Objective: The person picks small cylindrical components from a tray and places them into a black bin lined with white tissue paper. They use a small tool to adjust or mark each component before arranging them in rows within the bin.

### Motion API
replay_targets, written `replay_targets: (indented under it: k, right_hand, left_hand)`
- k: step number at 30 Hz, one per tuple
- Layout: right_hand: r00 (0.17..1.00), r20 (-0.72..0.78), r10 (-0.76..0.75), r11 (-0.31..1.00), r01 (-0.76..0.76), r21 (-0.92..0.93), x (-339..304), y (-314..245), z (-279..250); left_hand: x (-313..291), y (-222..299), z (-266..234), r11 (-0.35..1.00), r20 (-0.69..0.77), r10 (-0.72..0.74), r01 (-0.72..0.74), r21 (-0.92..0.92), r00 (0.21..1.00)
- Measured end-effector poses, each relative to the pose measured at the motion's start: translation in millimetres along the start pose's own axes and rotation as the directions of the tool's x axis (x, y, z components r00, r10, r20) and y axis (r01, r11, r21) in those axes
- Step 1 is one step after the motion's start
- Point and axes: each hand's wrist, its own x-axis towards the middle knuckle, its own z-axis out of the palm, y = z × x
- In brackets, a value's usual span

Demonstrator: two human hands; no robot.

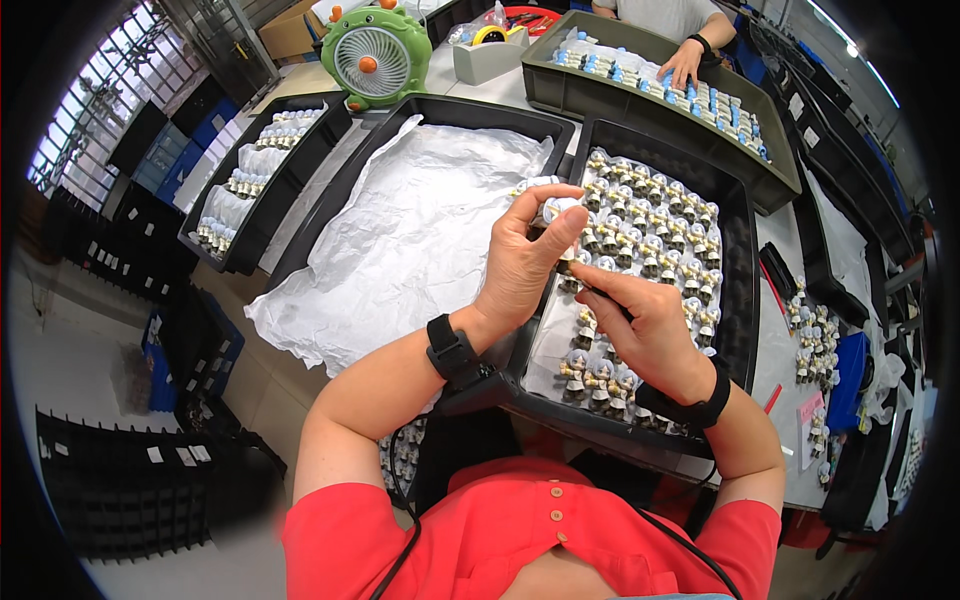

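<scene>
My left hand point(515, 262) is closed on a small figurine point(560, 208) with pale hair, held up between thumb and fingers over the gap between two black trays. Close to its lower end is my right hand point(648, 325), closed round a slim dark tool point(612, 300) whose tip points at the figurine. What the tip touches is too small to tell. Beneath my right hand, rows of similar figurines point(622, 238) with pale hair and dark bases stand in the right black tray point(738, 300). Some of them are hidden by my hands.
Crumpled white paper lines the left black tray point(335, 180). A green fan point(378, 55) stands behind it. Across the table, a co-worker's hand point(683, 62) reaches into an olive crate point(640, 92) of blue-and-white figurines. More figurines point(818, 340) lie at the right. A narrow black tray point(268, 190) stands left.
</scene>
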Motion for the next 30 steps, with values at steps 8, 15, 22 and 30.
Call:
replay_targets:
  k: [8,15,22,30]
  right_hand:
    - [0.982,0.043,0.181,0.972,-0.186,0.146,2.7,1.7,0.1]
    - [0.977,0.067,0.201,0.966,-0.209,0.153,1.7,-3.2,-0.7]
    - [0.997,0.020,0.071,0.996,-0.072,0.050,0.8,-0.9,1.6]
    - [1.000,-0.004,0.006,1.000,-0.006,-0.015,0.4,-0.1,2.2]
  left_hand:
    - [-1.4,0.8,0.7,1.000,0.005,-0.016,0.016,0.017,1.000]
    - [-0.6,0.3,0.9,0.997,-0.056,0.045,-0.041,0.058,0.997]
    - [-0.6,0.7,0.7,0.996,-0.074,0.042,-0.036,0.075,0.996]
    - [-1.4,0.4,1.1,0.994,-0.074,0.048,-0.041,0.099,0.996]
